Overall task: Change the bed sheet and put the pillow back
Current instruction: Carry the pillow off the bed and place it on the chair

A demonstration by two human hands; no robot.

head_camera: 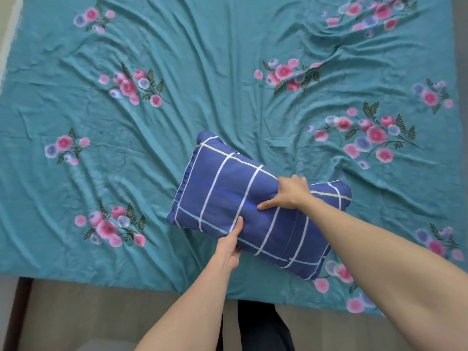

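Note:
A blue pillow (pixel 228 198) with white, yellow and pale blue check lines is held over the near middle of the bed, tilted with its far corner up left. My left hand (pixel 231 245) grips its near long edge, thumb on top and fingers underneath. My right hand (pixel 291 192) grips the far long edge, thumb pressed into the top face, fingers hidden behind the pillow. A teal bed sheet (pixel 202 84) printed with pink and blue flower sprays covers the whole bed and is heavily wrinkled.
The sheet's near edge (pixel 126 285) hangs over the mattress side just in front of me. Below it is wooden floor (pixel 101 315) and my dark trouser legs (pixel 258 328). A pale wall strip (pixel 5 46) runs along the bed's left side.

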